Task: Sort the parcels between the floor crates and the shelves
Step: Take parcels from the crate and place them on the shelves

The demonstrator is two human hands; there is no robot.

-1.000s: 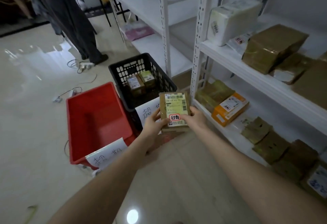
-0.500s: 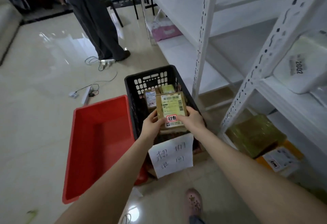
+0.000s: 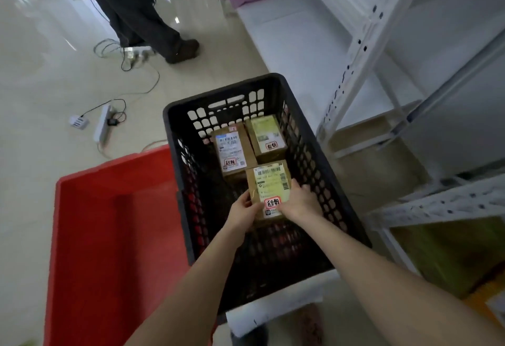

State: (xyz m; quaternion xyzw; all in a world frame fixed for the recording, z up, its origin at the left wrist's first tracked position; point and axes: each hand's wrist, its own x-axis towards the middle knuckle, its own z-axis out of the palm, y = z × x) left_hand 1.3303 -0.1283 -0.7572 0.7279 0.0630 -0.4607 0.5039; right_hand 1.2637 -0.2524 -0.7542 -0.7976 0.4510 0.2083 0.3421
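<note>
Both hands, left hand [image 3: 243,207] and right hand [image 3: 299,201], pinch a parcel [image 3: 269,187] by its sides, low inside the black crate [image 3: 338,209]; two boxes [image 3: 232,151] lie just beyond the grip; placing is underway; next, probably, loosen the fingers.

The floor [image 3: 41,86] bears a black crate [image 3: 218,91], red crate [image 3: 109,172] and power strip [image 3: 102,124].

Left hand [image 3: 244,209] and right hand [image 3: 300,203]: bare. Left forearm [image 3: 191,288] and right forearm [image 3: 382,274]: bare along the whole visible length, up to the frame edge. Footwear: one pinkish rounded shoe [image 3: 310,321] at the lower edge, blurred; detail unreadable.
</note>
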